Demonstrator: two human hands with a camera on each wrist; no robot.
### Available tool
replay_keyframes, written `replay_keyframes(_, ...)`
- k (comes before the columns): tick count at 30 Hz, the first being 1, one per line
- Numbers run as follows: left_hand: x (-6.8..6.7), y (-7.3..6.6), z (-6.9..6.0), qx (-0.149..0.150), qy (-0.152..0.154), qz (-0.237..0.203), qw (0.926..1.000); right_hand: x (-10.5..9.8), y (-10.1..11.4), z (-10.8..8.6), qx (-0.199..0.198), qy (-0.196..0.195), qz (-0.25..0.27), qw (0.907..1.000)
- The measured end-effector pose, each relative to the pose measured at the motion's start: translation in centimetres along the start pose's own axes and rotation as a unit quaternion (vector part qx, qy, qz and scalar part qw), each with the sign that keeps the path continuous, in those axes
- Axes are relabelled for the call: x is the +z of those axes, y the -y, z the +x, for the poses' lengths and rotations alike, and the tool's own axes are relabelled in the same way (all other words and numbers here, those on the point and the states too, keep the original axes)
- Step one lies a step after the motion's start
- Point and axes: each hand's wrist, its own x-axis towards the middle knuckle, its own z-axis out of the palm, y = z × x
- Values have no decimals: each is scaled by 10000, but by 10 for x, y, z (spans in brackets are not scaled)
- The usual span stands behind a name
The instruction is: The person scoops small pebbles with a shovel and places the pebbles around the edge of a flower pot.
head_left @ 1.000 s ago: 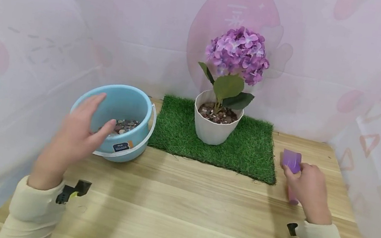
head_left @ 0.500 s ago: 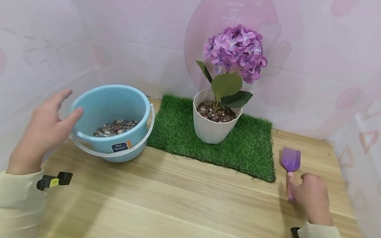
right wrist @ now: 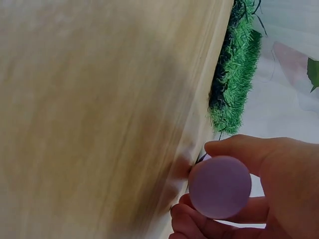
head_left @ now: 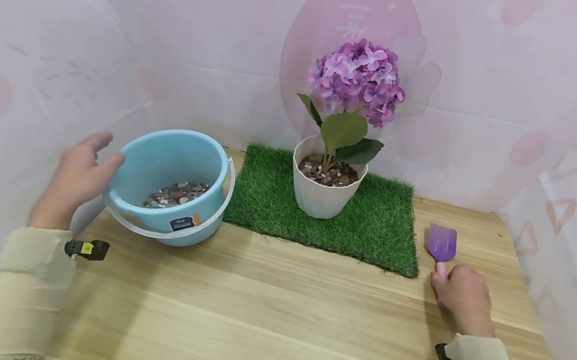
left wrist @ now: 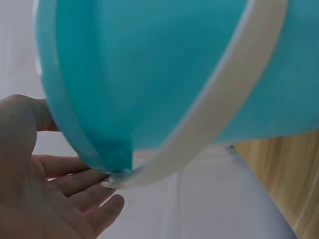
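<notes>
In the head view my left hand is at the left side of a light blue bucket, its fingers fairly straight. The left wrist view shows this hand's relaxed fingers close against the outside of the rim; whether they touch it I cannot tell. Small mixed pebbles lie in the bucket, and its white handle hangs down at the front. On the right, my right hand holds a small purple shovel by its pinkish handle. The shovel's blade points toward the back wall.
Between the hands, a white pot with a purple hydrangea stands on a green turf mat. All rest on a wooden table. Pale printed cloth walls in the back and sides.
My left hand has moved from in front of the bucket to its left side. My right hand has shifted slightly on the shovel, whose blade has turned to show its inner face.
</notes>
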Motion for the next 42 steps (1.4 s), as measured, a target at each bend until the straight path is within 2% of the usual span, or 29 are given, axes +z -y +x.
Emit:
replay_keyframes(9, 14, 17, 17, -350, 333, -556, 9973, 4, -2, 3, -29, 37, 115, 9999)
replay_keyframes(20, 28, 27, 18, -640, 264, -1325, 9888, -2, -6, 3, 144, 45, 242, 9996)
replay_keyframes(27, 27, 29, 19, -814, 379, -1826, 9791, -4, -9, 4, 205, 81, 354, 9991)
replay_keyframes(34, 26, 29, 19, -980, 452, -2106, 9716, -6, -8, 4, 291, 69, 397, 9988)
replay_keyframes(37, 27, 29, 19, -1091, 478, -2481, 9614, -7, -5, 3, 368, -5, 401, 9985)
replay_keyframes(41, 29, 28, 19, -1251, 448, -3106, 9412, -6, -3, 3, 514, -191, 398, 9977)
replay_keyframes(42, 30, 28, 18, -1266, 427, -3149, 9397, -6, -3, 3, 545, -232, 396, 9975)
